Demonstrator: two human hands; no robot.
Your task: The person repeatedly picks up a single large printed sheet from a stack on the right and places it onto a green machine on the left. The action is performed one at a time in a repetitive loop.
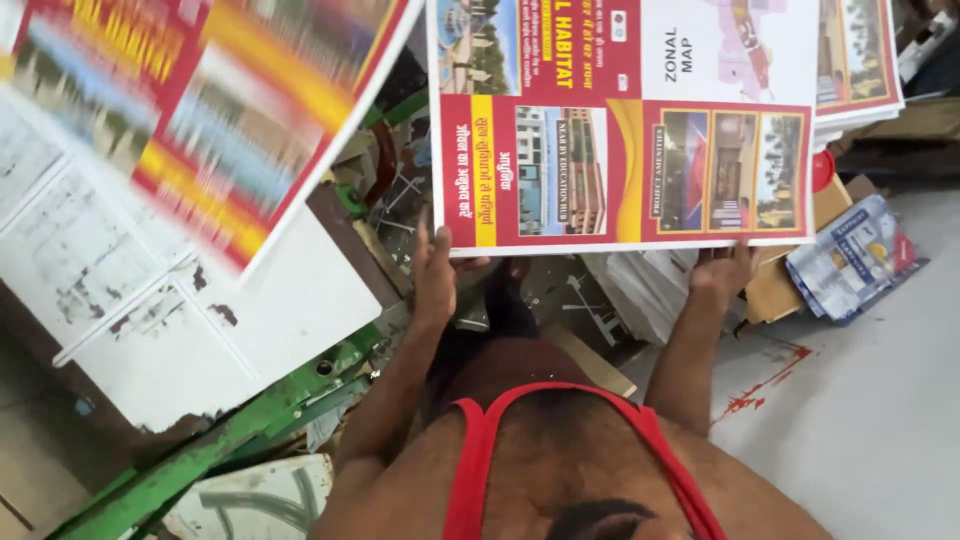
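Head view looked down over the person's chest at a large printed sheet (625, 120), red and yellow with small photographs, and both hands met it at its near edge. At the near left corner of the sheet the left hand (435, 275) was half open: the thumb lay up over the printed face and the other fingers went under the paper, so it grasped the sheet. At the near right part of the same edge the right hand (722, 270) touched the sheet from below; its fingers were covered by the paper, so I could not tell if it pinched the sheet or only supported it.

The far edge of the sheet was cut off by the top of the frame. Left of the sheet, a second printed sheet (200, 110) was strongly blurred and its pictures could not be made out. Behind the sheet, at its right side, a stack of similar prints (860, 60) showed only partly. Below the sheet, between the two forearms, dark machine parts were hard to recognise.

The sheet lay just beyond both hands, spread flat between them and away from the body.
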